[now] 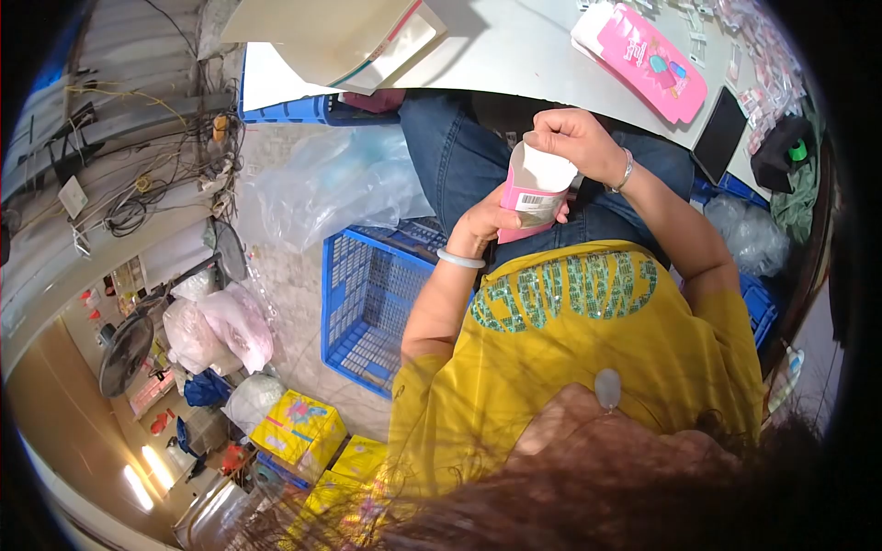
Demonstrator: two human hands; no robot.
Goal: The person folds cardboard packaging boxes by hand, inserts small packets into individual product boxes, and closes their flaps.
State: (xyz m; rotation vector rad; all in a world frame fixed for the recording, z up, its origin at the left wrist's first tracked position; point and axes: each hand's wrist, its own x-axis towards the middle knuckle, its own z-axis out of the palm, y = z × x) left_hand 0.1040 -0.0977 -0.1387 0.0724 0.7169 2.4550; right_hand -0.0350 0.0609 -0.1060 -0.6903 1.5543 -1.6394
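Note:
My left hand [491, 219] is wrapped round the lower part of a small pink carton [535, 204]. The carton has a barcode on its side, and its white inside shows through the open top. At the upper rim, my right hand [581, 142] is closed with curled fingers, thumb and forefinger pinching at the carton's edge. Whether anything small lies within those fingers is hidden. Both hands are above my lap, just short of the white table [514, 69]. A larger pink printed carton [648, 62] lies on the table beyond my right hand.
A dark flat device [719, 138] rests at the table edge, near many small clear packets [763, 55]. A large cream-coloured open carton [340, 41] stands at upper left. Clear plastic sheeting [335, 184], a blue crate [363, 308] and yellow boxes [299, 430] are on my left.

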